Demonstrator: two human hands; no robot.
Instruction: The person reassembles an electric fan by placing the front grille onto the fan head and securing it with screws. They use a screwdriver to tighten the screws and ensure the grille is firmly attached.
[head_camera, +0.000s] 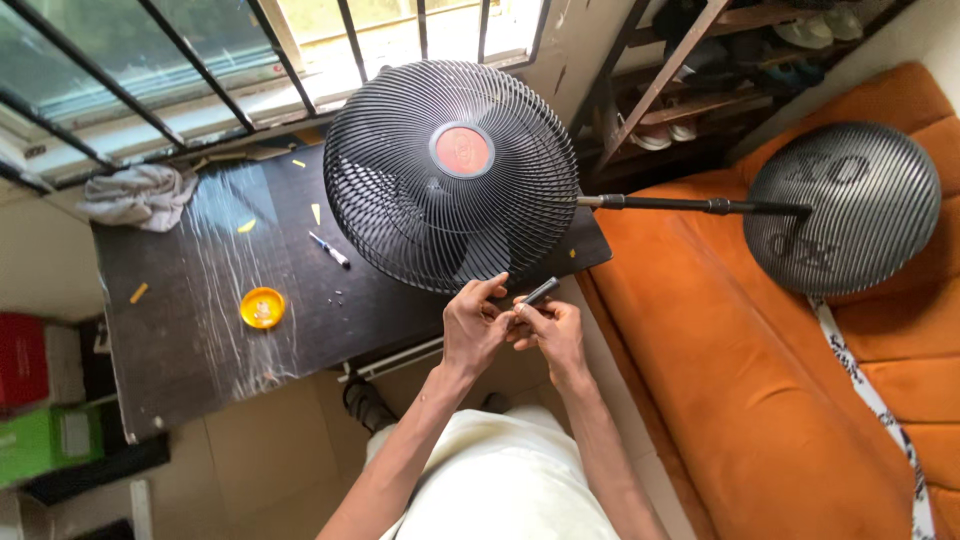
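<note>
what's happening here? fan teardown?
A person stands at a dark table with a black pedestal fan lying across it, the grille head on the table and the round base over an orange sofa. Both hands meet just below the grille: the right hand holds a small dark tool, and the left hand pinches at it. A yellow lid, a marker and a grey rag lie on the table.
</note>
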